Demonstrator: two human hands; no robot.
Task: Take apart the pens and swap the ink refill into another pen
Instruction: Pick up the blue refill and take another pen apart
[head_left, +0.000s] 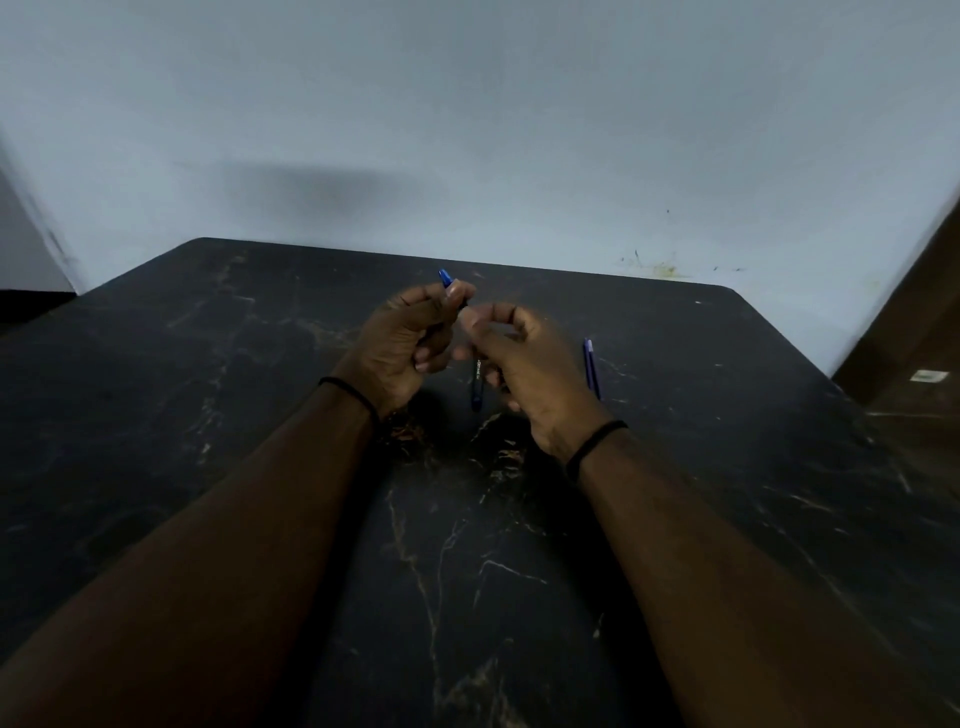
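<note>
My left hand (408, 340) holds a blue pen (445, 278) between thumb and fingers; only its blue tip sticks out above the hand. My right hand (524, 364) is curled close beside it, fingertips pinched at the pen's lower end, and what they pinch is hidden. A dark blue pen barrel (476, 387) lies on the table between and below the hands. A thin blue pen part (591, 368) lies on the table just right of my right hand.
The black marble-pattern table (260, 415) stretches to a pale wall at the back. A brown wooden surface (914, 332) stands at the right edge. Both wrists wear black bands.
</note>
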